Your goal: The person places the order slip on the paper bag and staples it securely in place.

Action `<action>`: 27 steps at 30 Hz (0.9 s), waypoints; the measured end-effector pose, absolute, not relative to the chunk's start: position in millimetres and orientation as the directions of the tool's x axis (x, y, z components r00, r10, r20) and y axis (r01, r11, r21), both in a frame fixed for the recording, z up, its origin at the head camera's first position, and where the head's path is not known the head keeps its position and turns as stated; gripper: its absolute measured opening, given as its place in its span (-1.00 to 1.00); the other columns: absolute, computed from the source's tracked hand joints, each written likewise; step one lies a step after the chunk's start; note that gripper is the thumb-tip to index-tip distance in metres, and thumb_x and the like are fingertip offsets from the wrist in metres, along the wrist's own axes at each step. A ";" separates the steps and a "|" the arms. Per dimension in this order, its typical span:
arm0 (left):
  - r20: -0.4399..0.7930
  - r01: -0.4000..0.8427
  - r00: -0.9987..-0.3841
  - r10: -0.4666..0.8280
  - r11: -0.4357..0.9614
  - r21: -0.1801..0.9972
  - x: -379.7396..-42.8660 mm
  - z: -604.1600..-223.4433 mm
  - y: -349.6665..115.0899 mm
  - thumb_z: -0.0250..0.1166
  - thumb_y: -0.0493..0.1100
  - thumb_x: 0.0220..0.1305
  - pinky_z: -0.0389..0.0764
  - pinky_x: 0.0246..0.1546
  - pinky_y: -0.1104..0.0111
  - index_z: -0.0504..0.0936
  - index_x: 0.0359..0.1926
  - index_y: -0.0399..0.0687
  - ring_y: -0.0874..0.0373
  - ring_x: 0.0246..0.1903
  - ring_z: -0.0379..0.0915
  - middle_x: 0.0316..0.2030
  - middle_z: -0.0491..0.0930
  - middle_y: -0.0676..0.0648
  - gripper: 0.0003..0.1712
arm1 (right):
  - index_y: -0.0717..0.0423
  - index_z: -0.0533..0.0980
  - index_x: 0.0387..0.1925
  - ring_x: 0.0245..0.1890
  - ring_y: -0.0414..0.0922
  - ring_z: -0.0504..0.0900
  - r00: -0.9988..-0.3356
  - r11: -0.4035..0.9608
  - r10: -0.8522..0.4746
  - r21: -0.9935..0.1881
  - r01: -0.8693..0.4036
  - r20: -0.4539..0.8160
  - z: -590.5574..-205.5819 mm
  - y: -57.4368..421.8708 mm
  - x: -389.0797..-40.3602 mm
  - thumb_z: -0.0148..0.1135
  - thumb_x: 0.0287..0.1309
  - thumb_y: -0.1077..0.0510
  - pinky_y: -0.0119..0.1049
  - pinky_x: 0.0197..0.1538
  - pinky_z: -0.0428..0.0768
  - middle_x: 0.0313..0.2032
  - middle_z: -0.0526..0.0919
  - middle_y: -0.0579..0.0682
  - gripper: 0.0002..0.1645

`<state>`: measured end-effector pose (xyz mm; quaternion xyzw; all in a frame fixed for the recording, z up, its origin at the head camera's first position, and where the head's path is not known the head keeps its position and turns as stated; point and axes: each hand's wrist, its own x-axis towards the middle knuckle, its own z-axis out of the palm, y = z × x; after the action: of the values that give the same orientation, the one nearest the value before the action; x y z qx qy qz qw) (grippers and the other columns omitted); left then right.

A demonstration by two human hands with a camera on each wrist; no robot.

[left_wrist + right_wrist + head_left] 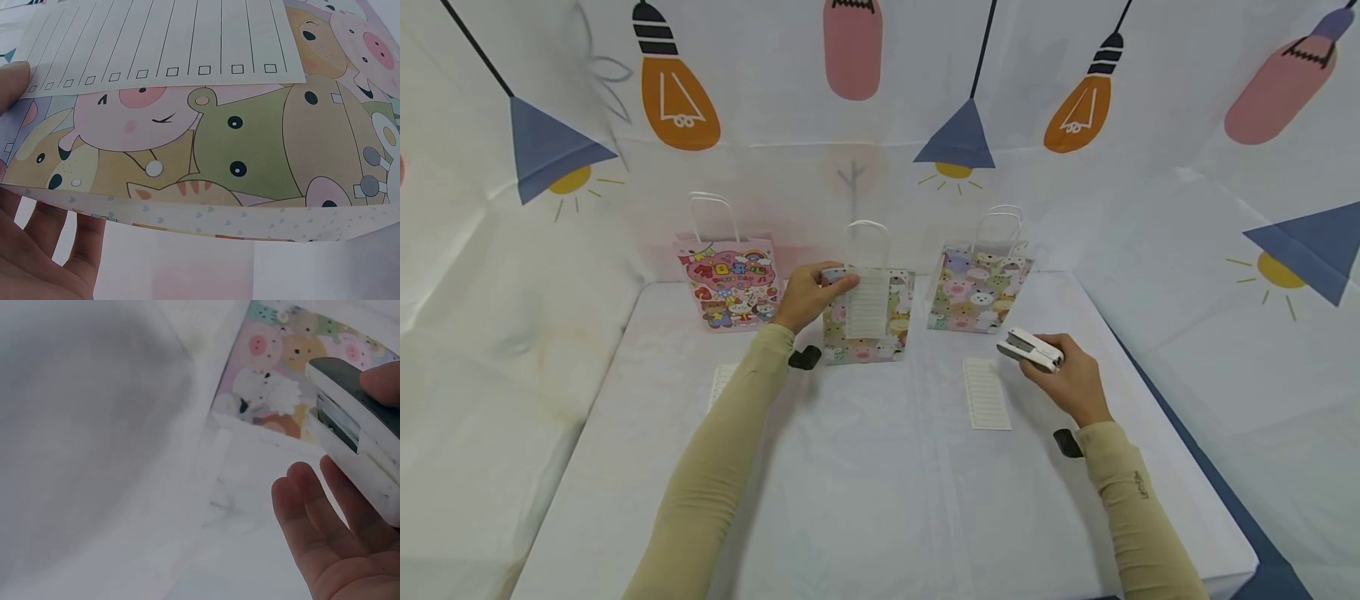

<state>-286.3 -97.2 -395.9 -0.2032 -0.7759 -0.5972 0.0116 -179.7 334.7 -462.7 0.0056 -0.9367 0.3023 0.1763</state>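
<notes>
My left hand pinches a lined paper slip against the front of the middle paper gift bag. In the left wrist view the thumb lies on the slip, and the other fingers are behind the bag's panel, printed with cartoon animals. A row of small check boxes runs along one end of the slip. On the right, my right hand holds a white and dark stapler above the table, thumb on its top. Its jaws stand apart with nothing between them in the right wrist view.
A pink cartoon gift bag stands at the back left, and another animal-print bag at the back right. One lined slip lies near the stapler; a second slip is partly behind the left sleeve. A printed sheet hangs behind the white table.
</notes>
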 end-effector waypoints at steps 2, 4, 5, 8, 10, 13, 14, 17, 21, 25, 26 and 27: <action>0.259 0.327 -0.918 0.300 0.205 0.922 -286.0 -395.5 -97.3 0.29 -0.05 0.22 0.47 -0.46 0.20 0.64 -0.01 -0.07 -0.11 -0.39 0.50 -0.20 0.68 -0.04 -0.66 | -0.02 0.44 0.03 -0.23 -0.06 0.60 -0.941 0.809 0.104 -0.577 -0.108 0.323 -459.9 332.1 -180.9 0.40 -0.11 -0.18 -0.13 -0.28 0.50 -0.13 0.62 0.07 -0.34; 0.259 0.327 -0.919 0.297 0.209 0.922 -285.5 -395.2 -97.4 0.28 -0.05 0.22 0.45 -0.49 0.26 0.64 -0.02 -0.06 -0.10 -0.41 0.49 -0.22 0.68 -0.04 -0.66 | -0.04 0.43 0.04 -0.22 -0.05 0.60 -0.942 0.800 0.110 -0.590 -0.106 0.318 -457.0 329.7 -182.0 0.40 -0.11 -0.19 -0.13 -0.27 0.50 -0.12 0.62 0.07 -0.33; 0.259 0.327 -0.919 0.297 0.210 0.921 -285.2 -395.2 -97.5 0.28 -0.05 0.22 0.43 -0.50 0.29 0.64 -0.02 -0.06 -0.09 -0.42 0.48 -0.22 0.68 -0.04 -0.66 | -0.06 0.43 0.05 -0.21 -0.06 0.59 -0.942 0.798 0.111 -0.594 -0.106 0.317 -455.8 328.5 -182.6 0.40 -0.11 -0.20 -0.15 -0.27 0.50 -0.11 0.62 0.06 -0.33; 0.257 0.325 -0.920 0.294 0.211 0.922 -284.4 -394.9 -97.5 0.28 -0.05 0.22 0.43 -0.51 0.31 0.64 -0.02 -0.06 -0.09 -0.42 0.47 -0.22 0.68 -0.04 -0.66 | -0.11 0.44 0.07 -0.20 -0.09 0.58 -0.943 0.776 0.111 -0.620 -0.115 0.314 -450.8 324.5 -183.8 0.41 -0.11 -0.19 -0.23 -0.29 0.51 -0.10 0.61 0.01 -0.33; 0.257 0.325 -0.920 0.296 0.208 0.922 -284.0 -394.6 -97.4 0.28 -0.06 0.22 0.45 -0.48 0.25 0.63 -0.01 -0.07 -0.11 -0.41 0.48 -0.21 0.68 -0.06 -0.66 | -0.15 0.44 0.08 -0.19 -0.13 0.56 -0.945 0.748 0.110 -0.651 -0.126 0.308 -447.9 321.8 -184.6 0.41 -0.10 -0.18 -0.35 -0.30 0.52 -0.08 0.60 -0.02 -0.34; 0.257 0.324 -0.918 0.301 0.199 0.925 -283.9 -394.5 -97.1 0.28 -0.07 0.23 0.48 -0.43 0.16 0.63 -0.01 -0.09 -0.14 -0.39 0.50 -0.20 0.67 -0.07 -0.66 | -0.10 0.44 0.11 -0.16 -0.16 0.53 -0.949 0.690 0.101 -0.709 -0.150 0.299 -433.7 310.5 -180.4 0.41 -0.04 -0.09 -0.49 -0.31 0.51 -0.05 0.57 -0.02 -0.37; 0.255 0.323 -0.918 0.303 0.200 0.925 -283.8 -394.7 -97.0 0.27 -0.07 0.23 0.49 -0.42 0.16 0.63 0.00 -0.10 -0.14 -0.39 0.50 -0.19 0.67 -0.08 -0.65 | -0.06 0.44 0.11 -0.15 -0.17 0.52 -0.950 0.667 0.096 -0.728 -0.159 0.296 -427.7 306.2 -178.5 0.40 -0.02 -0.05 -0.51 -0.30 0.50 -0.04 0.57 -0.01 -0.38; 0.252 0.320 -0.919 0.304 0.199 0.926 -283.7 -394.9 -96.9 0.27 -0.07 0.23 0.53 -0.37 0.16 0.62 0.00 -0.10 -0.15 -0.37 0.53 -0.19 0.67 -0.08 -0.65 | 0.10 0.43 0.13 -0.14 -0.18 0.52 -0.950 0.591 0.063 -0.779 -0.211 0.305 -412.8 296.4 -175.2 0.38 0.03 0.08 -0.51 -0.26 0.51 -0.03 0.55 0.06 -0.39; 0.251 0.318 -0.920 0.302 0.197 0.927 -283.3 -394.8 -97.2 0.27 -0.06 0.23 0.55 -0.35 0.12 0.63 0.00 -0.09 -0.17 -0.36 0.54 -0.19 0.68 -0.06 -0.65 | 0.16 0.41 0.14 -0.12 -0.19 0.54 -0.952 0.445 0.033 -0.858 -0.258 0.304 -414.7 298.7 -183.8 0.38 0.03 0.14 -0.48 -0.18 0.53 -0.02 0.53 0.08 -0.39; 0.252 0.319 -0.920 0.301 0.198 0.927 -283.3 -395.1 -97.4 0.27 -0.05 0.23 0.52 -0.39 0.14 0.63 0.00 -0.09 -0.16 -0.36 0.52 -0.19 0.67 -0.06 -0.65 | 0.18 0.40 0.14 -0.11 -0.12 0.58 -0.947 0.299 0.027 -0.907 -0.297 0.319 -417.3 297.3 -192.3 0.36 0.05 0.20 -0.39 -0.13 0.56 0.00 0.51 0.12 -0.41; 0.253 0.319 -0.920 0.300 0.200 0.926 -283.2 -395.1 -97.4 0.27 -0.05 0.23 0.51 -0.39 0.14 0.63 0.00 -0.09 -0.16 -0.37 0.52 -0.19 0.67 -0.07 -0.65 | 0.20 0.39 0.14 -0.11 -0.10 0.59 -0.945 0.263 0.020 -0.914 -0.310 0.326 -416.7 295.7 -193.9 0.34 0.06 0.22 -0.36 -0.12 0.57 0.00 0.50 0.14 -0.42; 0.252 0.319 -0.920 0.299 0.200 0.926 -283.1 -395.1 -97.5 0.27 -0.05 0.23 0.51 -0.39 0.14 0.63 0.00 -0.09 -0.16 -0.37 0.52 -0.19 0.67 -0.07 -0.65 | 0.24 0.37 0.14 -0.10 -0.08 0.59 -0.943 0.223 0.010 -0.920 -0.322 0.333 -415.8 293.9 -195.5 0.32 0.09 0.23 -0.32 -0.11 0.57 0.01 0.49 0.17 -0.43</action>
<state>-283.1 -97.5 -395.1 -0.1996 -0.7745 -0.6002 0.0082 -195.5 293.9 -415.8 0.1015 -0.7704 0.6148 0.1350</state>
